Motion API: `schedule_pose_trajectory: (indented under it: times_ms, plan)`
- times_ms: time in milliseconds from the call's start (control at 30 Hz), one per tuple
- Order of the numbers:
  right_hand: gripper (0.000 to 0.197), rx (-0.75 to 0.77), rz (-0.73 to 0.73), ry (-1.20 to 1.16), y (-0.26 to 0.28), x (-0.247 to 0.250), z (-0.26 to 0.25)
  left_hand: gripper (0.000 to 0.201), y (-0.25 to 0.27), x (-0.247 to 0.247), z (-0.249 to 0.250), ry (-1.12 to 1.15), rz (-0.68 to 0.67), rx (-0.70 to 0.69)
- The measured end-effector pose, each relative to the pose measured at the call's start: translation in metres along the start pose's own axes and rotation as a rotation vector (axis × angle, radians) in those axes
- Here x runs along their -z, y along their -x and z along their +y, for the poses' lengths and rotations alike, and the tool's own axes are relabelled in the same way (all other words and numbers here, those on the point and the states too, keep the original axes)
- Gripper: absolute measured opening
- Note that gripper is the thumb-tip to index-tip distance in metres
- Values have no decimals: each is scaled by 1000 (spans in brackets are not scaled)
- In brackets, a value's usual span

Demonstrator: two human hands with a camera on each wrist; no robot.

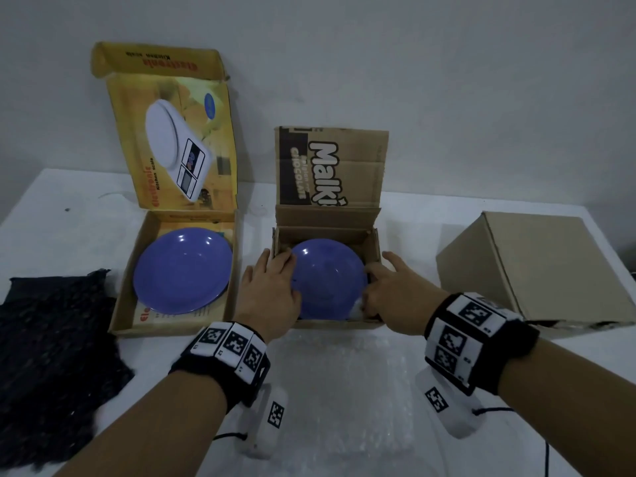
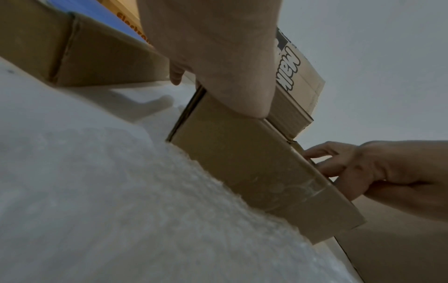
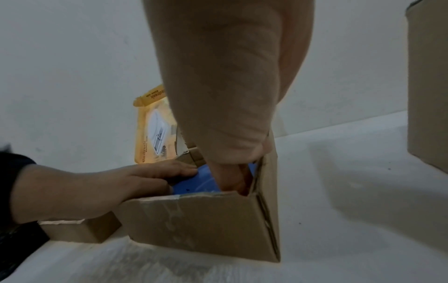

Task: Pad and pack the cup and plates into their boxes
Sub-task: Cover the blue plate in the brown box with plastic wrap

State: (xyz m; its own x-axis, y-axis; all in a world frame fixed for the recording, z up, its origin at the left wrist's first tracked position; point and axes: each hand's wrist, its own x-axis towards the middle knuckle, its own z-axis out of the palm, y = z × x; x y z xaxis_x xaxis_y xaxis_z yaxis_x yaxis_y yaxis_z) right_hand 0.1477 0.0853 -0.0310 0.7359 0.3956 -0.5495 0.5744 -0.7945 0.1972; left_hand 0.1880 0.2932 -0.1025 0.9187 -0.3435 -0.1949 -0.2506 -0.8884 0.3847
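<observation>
A blue plate (image 1: 330, 277) lies inside the open brown Malkist box (image 1: 337, 323) in the middle of the table. My left hand (image 1: 275, 287) rests flat on the plate's left rim with its fingers straight. My right hand (image 1: 389, 290) has its fingers bent down over the right rim, and the tips are hidden between the plate (image 3: 194, 183) and the box wall (image 3: 266, 191); the thumb sticks out free. A second blue plate (image 1: 182, 270) lies in the open yellow kitchen-scale box (image 1: 120, 304) to the left. No cup is in view.
A closed plain cardboard box (image 1: 537, 263) stands to the right. A black padding sheet (image 1: 51, 356) lies at the left edge of the table. Clear bubble wrap (image 1: 344, 390) is spread on the white table in front of the boxes. Both lids stand upright against the wall.
</observation>
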Motion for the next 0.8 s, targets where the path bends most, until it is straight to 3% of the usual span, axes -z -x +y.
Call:
schedule_pose_trajectory:
  times_ms: [133,267,333,433,500,567,600,667,800]
  plan:
    - [28,-13,-49,-97,-3,3,-3,60,-1,-3,-3,4,3,-8]
    - [35,-121,-71,-211,6,2,-6,60,-5,-5,-6,7,5,-43]
    - [34,-156,97,-207,11,-1,-17,60,-5,-5,-7,42,1,-56]
    - [30,-171,585,-335,16,-11,-42,61,-2,-4,-7,113,37,-105]
    - [31,-70,529,-535,21,-20,-65,64,1,-4,-7,132,89,-150]
    - [56,-42,197,-632,24,-35,-82,66,3,-5,-8,131,133,-169]
    - [65,-40,115,-597,25,-42,-85,66,3,-5,-9,136,137,-164]
    - [57,-51,157,-581,25,-51,-86,65,2,-6,-9,149,127,-150]
    - [19,-3,469,-654,33,-52,-82,64,1,-8,-8,171,113,-130]
